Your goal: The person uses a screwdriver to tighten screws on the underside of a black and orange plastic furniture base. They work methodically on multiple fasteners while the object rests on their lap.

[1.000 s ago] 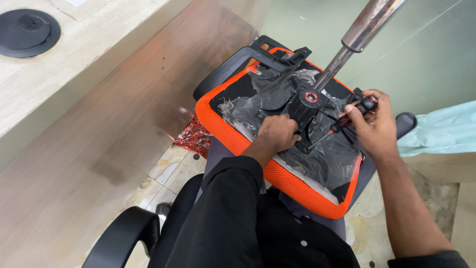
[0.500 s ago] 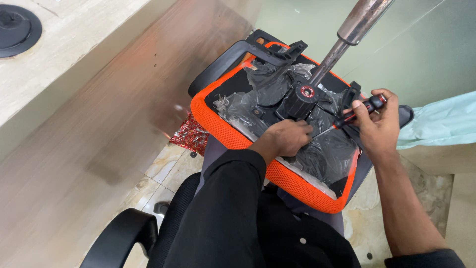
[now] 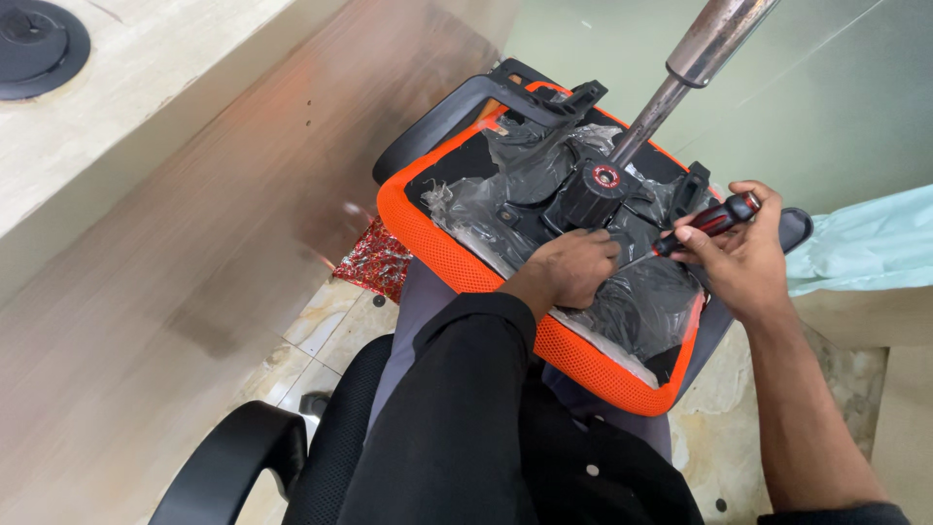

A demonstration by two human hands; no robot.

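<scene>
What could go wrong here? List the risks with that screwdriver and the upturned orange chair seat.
The red-and-black screwdriver in the right hand points toward the left hand pressed close by; a slip could jab the fingers. The orange mesh-edged chair seat rests upturned on the person's lap, so it might tip. The grey plastic wrap hides the fastener, which may cause misalignment.

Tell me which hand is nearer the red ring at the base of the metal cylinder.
Left. The left hand rests on the plastic-wrapped seat underside just below the red ring. The right hand, gripping a screwdriver, sits farther off to the ring's right.
</scene>
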